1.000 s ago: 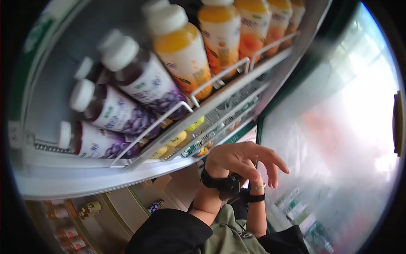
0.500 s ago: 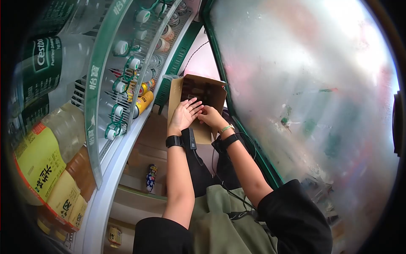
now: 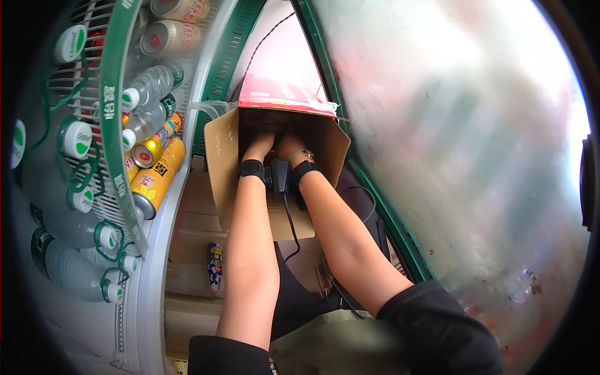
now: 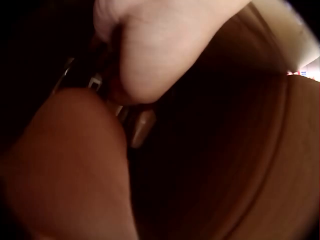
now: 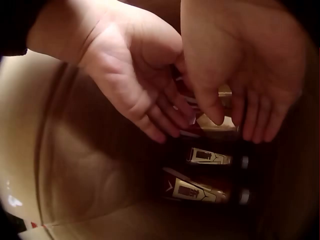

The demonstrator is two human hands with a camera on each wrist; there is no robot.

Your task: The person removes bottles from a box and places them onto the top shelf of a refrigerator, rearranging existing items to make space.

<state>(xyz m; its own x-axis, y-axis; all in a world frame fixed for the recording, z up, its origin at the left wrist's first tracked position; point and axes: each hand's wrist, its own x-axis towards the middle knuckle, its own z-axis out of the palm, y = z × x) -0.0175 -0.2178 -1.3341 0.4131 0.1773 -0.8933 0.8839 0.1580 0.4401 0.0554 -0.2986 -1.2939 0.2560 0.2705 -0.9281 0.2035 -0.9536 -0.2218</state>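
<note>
Both hands reach deep into an open cardboard box (image 3: 223, 169). In the right wrist view the left hand (image 5: 132, 70) comes from the left, its fingers slanting down beside a dark glass bottle (image 5: 217, 123) with a gold label. The right hand (image 5: 245, 65) is to its right, thumb and loosely bent fingers spread over the same bottle's other end. Lower down lie two more dark bottles (image 5: 210, 156) with gold labels and pale caps. The left wrist view is dark; the bottles there are mostly hidden by the hands.
A fridge shelf (image 3: 112, 125) with water bottles (image 3: 78, 139) and yellow cans (image 3: 160, 178) stands to the left. The fogged glass door (image 3: 450, 156) stands open on the right. A black cable (image 3: 292, 219) hangs from a wrist camera, and a patterned can (image 3: 215, 267) lies below.
The view has turned down from the juice bottles to the box. Both hands, first crossed at the wrists and then together at the box's opening, have moved inside it.
</note>
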